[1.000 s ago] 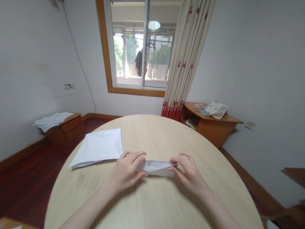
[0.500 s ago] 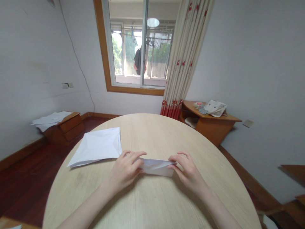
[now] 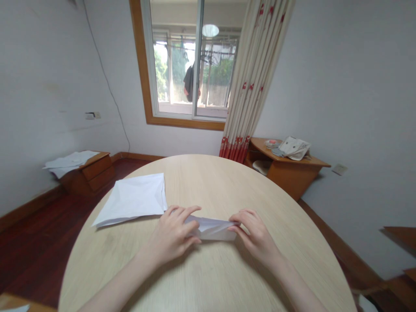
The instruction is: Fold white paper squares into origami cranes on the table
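Folded paper strip [image 3: 212,229] lies on the desk [image 3: 208,277], long axis left-right, between your hands. Your left hand [image 3: 172,234] pinches its left end, your right hand [image 3: 255,234] its right; both equally near. Flat sheets [image 3: 133,199] sit just left.

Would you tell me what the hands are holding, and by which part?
Left hand and right hand pinch the folded white paper at its opposite ends.
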The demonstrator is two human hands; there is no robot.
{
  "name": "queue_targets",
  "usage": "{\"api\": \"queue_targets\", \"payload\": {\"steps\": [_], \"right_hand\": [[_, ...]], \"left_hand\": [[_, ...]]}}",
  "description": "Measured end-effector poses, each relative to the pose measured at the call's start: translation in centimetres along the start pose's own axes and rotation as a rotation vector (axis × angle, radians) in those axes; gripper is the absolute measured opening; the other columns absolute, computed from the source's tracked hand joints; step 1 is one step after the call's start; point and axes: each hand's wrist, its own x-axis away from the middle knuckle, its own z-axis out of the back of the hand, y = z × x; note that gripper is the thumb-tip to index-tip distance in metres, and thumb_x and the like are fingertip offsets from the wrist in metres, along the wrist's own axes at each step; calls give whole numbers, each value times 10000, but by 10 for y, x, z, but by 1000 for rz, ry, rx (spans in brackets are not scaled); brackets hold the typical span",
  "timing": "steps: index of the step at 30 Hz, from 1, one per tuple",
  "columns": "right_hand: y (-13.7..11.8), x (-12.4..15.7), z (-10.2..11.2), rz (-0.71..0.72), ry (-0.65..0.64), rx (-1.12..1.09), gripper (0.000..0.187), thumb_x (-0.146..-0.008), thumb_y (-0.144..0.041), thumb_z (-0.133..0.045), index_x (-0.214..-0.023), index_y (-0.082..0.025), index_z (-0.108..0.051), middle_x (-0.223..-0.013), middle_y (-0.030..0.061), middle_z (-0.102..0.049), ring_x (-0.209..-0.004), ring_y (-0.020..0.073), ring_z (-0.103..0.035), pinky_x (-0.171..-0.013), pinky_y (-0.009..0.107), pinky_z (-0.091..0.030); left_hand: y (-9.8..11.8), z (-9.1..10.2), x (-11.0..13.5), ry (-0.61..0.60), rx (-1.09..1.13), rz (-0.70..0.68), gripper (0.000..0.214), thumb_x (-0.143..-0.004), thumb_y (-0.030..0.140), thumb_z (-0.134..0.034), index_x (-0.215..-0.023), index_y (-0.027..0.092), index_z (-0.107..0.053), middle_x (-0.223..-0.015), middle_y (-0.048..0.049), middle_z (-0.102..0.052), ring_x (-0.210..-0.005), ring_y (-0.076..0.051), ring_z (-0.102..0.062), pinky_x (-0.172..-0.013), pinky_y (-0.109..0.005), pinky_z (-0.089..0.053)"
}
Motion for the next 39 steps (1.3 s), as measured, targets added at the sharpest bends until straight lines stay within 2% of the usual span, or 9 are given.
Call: {"api": "queue_targets", "payload": {"steps": [4, 10, 14, 17, 20, 26, 30, 35, 39], "right_hand": [[0, 0, 0, 0, -3, 0, 86, -964, -243, -484, -909, -203, -537, -754, 17, -649, -704, 172, -598, -727, 339, -452], [0, 0, 0, 3, -9, -5, 81, -956, -243, -502, -902, -198, -542, -751, 18, -647, -707, 175, -598, -733, 331, -449], [-1, 0, 0, -5, -20, 3, 82, -956, -243, -500, -903, -196, -541, -750, 18, -644, -699, 174, -594, -732, 331, -445], [-2, 0, 0, -7, -18, 29, 83, -959, -234, -490, -902, -199, -540, -737, 15, -636, -679, 170, -590, -724, 329, -445], [-3, 1, -1, 8, 2, 51, 83, -962, -219, -479, -909, -196, -538, -738, 16, -631, -677, 165, -594, -722, 323, -445], [-5, 0, -4, -2, 35, 83, 86, -961, -203, -475, -901, -192, -537, -744, 17, -629, -685, 164, -596, -729, 325, -444], [-6, 1, -5, -6, 52, 95, 79, -964, -198, -470, -919, -186, -534, -752, 19, -630, -690, 162, -590, -726, 323, -439], [-7, 1, -6, -13, 61, 78, 75, -959, -187, -476, -920, -187, -540, -756, 18, -632, -694, 162, -582, -713, 319, -436], [-10, 0, -6, -24, 38, 66, 103, -961, -189, -457, -911, -190, -547, -749, 19, -628, -692, 166, -583, -705, 320, -446]], "left_hand": [[3, 5, -1, -64, -10, 77, 292, -807, 372, -696, -1037, 210, -617, -1336, -106, -539, -1054, -292, -564, -904, -453, -364], [5, 7, -3, -149, -22, 171, 436, -785, 431, -711, -1160, 246, -589, -1218, -87, -590, -1031, -303, -547, -879, -455, -380], [3, 8, -2, -193, -22, 158, 462, -794, 292, -711, -1225, 257, -547, -1237, -81, -566, -1029, -288, -550, -841, -413, -410], [1, 8, -1, -232, -30, 132, 480, -810, 138, -648, -1254, 270, -519, -1256, -72, -551, -1013, -263, -565, -803, -370, -431], [-1, 6, 0, -238, -36, 102, 505, -821, 68, -580, -1268, 288, -498, -1282, -65, -536, -1000, -249, -579, -778, -350, -442], [0, 3, 2, -191, -19, 40, 365, -811, -3, -490, -1053, 252, -587, -1308, -40, -534, -1000, -226, -584, -774, -336, -434], [1, 2, 2, -163, -24, 14, 313, -808, 4, -505, -1012, 226, -589, -1300, -48, -561, -977, -221, -602, -748, -325, -430], [3, 3, 0, -101, -127, 36, 112, -861, 102, -541, -890, 194, -600, -1174, -55, -636, -856, -207, -630, -680, -310, -423], [3, 3, -2, -105, -179, 91, 78, -914, 172, -537, -866, 197, -593, -1032, -34, -672, -802, -198, -631, -641, -292, -406]]}}
